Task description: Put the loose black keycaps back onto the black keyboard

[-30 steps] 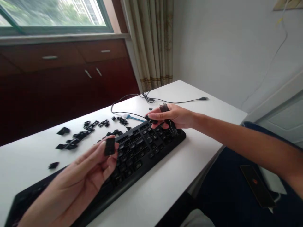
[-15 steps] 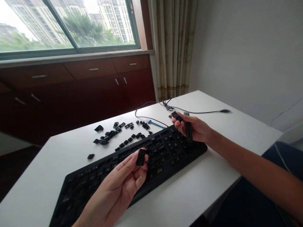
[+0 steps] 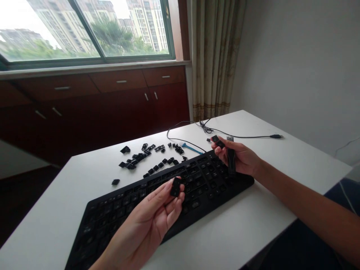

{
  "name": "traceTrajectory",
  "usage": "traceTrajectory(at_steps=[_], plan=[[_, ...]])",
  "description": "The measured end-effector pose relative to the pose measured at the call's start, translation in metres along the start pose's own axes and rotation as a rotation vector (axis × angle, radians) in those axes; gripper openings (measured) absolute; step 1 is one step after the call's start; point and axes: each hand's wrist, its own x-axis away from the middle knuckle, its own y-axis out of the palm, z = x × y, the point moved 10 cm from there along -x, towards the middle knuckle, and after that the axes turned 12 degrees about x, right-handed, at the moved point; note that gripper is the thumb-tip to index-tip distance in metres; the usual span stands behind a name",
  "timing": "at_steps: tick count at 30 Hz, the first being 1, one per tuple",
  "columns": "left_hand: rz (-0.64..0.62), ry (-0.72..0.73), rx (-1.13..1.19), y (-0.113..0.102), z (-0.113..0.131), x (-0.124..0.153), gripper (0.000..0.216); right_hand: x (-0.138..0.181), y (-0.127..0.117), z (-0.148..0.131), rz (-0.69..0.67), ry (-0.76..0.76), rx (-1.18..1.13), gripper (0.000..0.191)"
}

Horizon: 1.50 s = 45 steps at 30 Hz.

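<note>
My left hand (image 3: pixel 157 213) is closed, pinching a black keycap (image 3: pixel 176 187) between thumb and fingers above the middle of a black keyboard (image 3: pixel 208 202). Over the keyboard's far right end, my right hand (image 3: pixel 236 153) pinches black keycaps (image 3: pixel 217 141) at its fingertips. The same hand also keeps a dark, flat-handled tool (image 3: pixel 231 159) with a pale grey tip against its palm; its kind is unclear. Bare key positions show on the keyboard's right part. My left hand and forearm hide some of its middle.
Loose black keycaps (image 3: pixel 137 157) lie scattered behind the keyboard, with a single keycap (image 3: pixel 115 182) nearer the left. A blue brush-like tool (image 3: pixel 191 148) rests by them. The keyboard's cable (image 3: pixel 247 136) runs along the back of the white table (image 3: pixel 281 161).
The whole view has shifted a little, so the table and hands sit farther right in the picture. Both hands keep their hold, with hardly any movement over the keyboard.
</note>
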Motion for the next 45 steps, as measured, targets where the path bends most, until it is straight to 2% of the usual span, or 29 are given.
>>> traceTrajectory(at_steps=[6, 15, 19, 21, 23, 26, 29, 31, 34, 37, 42, 45], plan=[[0.018, 0.021, 0.028, 0.002, 0.004, -0.002, 0.023, 0.000, -0.005, -0.001, 0.051, -0.014, 0.065, 0.014], [-0.092, -0.015, 0.059, 0.011, 0.002, -0.002, 0.020, 0.000, -0.007, -0.006, 0.074, -0.082, 0.240, 0.013], [-0.118, 0.008, 0.046, 0.015, 0.011, -0.001, 0.017, 0.000, -0.010, -0.006, 0.077, -0.083, 0.365, 0.013], [-0.131, 0.047, 0.021, 0.018, 0.023, 0.000, 0.017, 0.002, -0.002, -0.005, 0.075, -0.074, 0.508, 0.014], [-0.158, 0.114, -0.034, 0.020, 0.041, 0.001, 0.017, 0.005, 0.015, -0.003, 0.051, -0.079, 0.831, 0.017], [-0.194, 0.251, -0.208, 0.017, 0.073, 0.005, 0.016, 0.008, 0.054, 0.010, -0.056, -0.105, 1.382, 0.020], [-0.172, 0.402, -0.476, 0.006, 0.104, 0.010, 0.021, 0.006, 0.082, 0.021, -0.112, -0.178, 1.587, 0.014], [-0.132, 0.519, -0.636, -0.004, 0.123, 0.016, 0.024, 0.002, 0.091, 0.023, -0.102, -0.248, 1.677, 0.013], [-0.077, 0.688, -0.922, -0.011, 0.145, 0.028, 0.029, 0.001, 0.091, 0.018, -0.023, -0.346, 1.778, 0.023], [-0.058, 0.787, -1.161, -0.012, 0.154, 0.038, 0.032, 0.010, 0.091, 0.016, 0.019, -0.434, 1.800, 0.026], [-0.044, 0.888, -1.333, -0.017, 0.155, 0.046, 0.028, 0.041, 0.105, 0.034, -0.049, -0.619, 1.781, 0.018], [-0.121, 1.022, -1.475, -0.010, 0.145, 0.054, 0.022, 0.052, 0.109, 0.045, -0.092, -0.662, 1.785, 0.027]])
